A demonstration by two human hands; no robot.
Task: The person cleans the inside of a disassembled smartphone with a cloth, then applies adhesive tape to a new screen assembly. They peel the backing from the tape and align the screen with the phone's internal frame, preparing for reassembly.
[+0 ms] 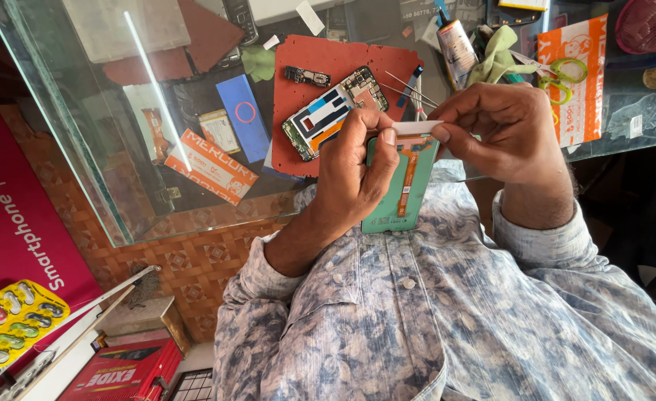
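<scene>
Green phone display panel (400,194) held upright above lap, back facing camera; orange flex ribbon (409,174) running down its centre; thin white strip (417,127) lying flat across top edge, pinched at both ends; lower corner resting against shirt.

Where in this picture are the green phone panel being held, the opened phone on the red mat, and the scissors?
green phone panel (402,194), head view, lower back face below the orange ribbon cable.
opened phone (333,113), head view, middle of its exposed inside.
scissors (563,78), head view, green handle loops.
</scene>
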